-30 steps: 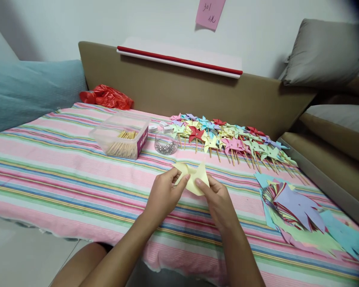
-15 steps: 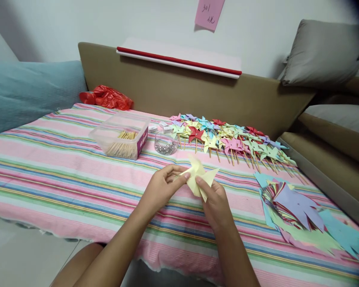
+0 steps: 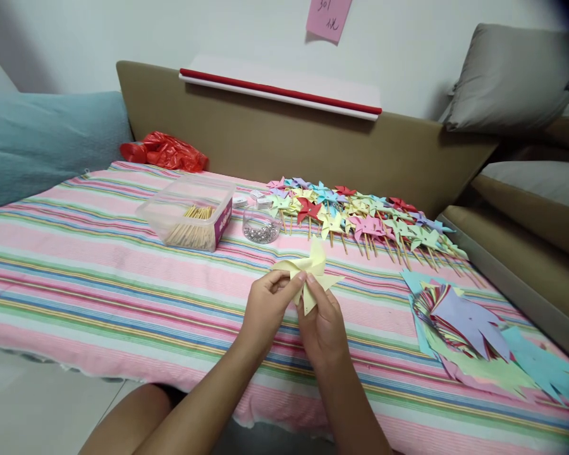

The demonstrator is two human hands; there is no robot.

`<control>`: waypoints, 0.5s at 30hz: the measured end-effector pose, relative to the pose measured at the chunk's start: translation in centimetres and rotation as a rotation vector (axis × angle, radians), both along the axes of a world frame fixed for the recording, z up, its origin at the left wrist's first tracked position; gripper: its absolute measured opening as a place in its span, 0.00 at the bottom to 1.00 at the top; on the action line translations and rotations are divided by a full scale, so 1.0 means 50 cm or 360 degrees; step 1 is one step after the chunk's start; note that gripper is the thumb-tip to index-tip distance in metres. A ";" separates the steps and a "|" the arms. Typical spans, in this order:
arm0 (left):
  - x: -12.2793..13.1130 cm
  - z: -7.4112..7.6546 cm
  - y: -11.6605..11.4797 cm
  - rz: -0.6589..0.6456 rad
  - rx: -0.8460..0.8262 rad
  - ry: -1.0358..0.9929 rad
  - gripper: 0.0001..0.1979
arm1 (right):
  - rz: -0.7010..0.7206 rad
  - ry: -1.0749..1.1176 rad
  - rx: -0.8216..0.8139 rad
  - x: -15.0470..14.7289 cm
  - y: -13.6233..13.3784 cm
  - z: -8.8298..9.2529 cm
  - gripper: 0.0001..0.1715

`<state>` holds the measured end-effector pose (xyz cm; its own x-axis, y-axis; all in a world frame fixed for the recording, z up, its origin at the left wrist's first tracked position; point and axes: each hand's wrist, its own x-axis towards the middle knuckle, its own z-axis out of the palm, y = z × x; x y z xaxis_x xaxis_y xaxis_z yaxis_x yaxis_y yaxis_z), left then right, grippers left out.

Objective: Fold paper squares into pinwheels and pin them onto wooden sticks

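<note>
A pale yellow paper pinwheel (image 3: 315, 261) is held above the striped cloth, its blades partly folded over toward the middle. My left hand (image 3: 271, 304) pinches it from the left, and my right hand (image 3: 323, 321) grips it from the right and below. Both thumbs press side by side near its centre. Beyond my hands stands a clear round tub (image 3: 260, 229) of small metal pins. To its left is a clear plastic box (image 3: 189, 218) with thin wooden sticks inside.
Finished pinwheels on sticks (image 3: 360, 218) lie in a pile at the back right. Cut coloured paper sheets (image 3: 474, 322) are stacked at the right. A red plastic bag (image 3: 171, 151) rests at the back left. The striped cloth (image 3: 123, 297) covers the surface.
My right hand has moved left, bringing both thumbs together at the pinwheel's centre. The paper has turned a little, and more of it is folded inward. The view has shifted slightly.
</note>
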<state>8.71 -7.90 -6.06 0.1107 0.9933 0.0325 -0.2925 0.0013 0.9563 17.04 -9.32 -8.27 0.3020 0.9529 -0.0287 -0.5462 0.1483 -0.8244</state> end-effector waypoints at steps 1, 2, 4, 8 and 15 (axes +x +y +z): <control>-0.001 0.000 0.000 0.0015 -0.0020 -0.0004 0.13 | 0.0017 0.0028 0.0002 -0.001 0.000 0.001 0.11; -0.003 -0.001 0.000 0.0030 -0.0041 -0.0008 0.14 | 0.0033 0.0053 0.0003 -0.003 -0.001 0.002 0.11; -0.004 -0.003 0.000 0.0069 -0.0074 -0.0015 0.16 | 0.0060 0.0084 0.0003 -0.005 -0.003 0.003 0.14; -0.007 -0.007 0.005 0.0081 -0.0138 -0.0152 0.17 | -0.0012 -0.0042 0.0001 -0.008 -0.010 0.007 0.23; -0.026 0.006 0.019 0.0123 -0.0277 -0.0425 0.17 | -0.0217 -0.0581 0.0372 0.003 -0.021 0.010 0.41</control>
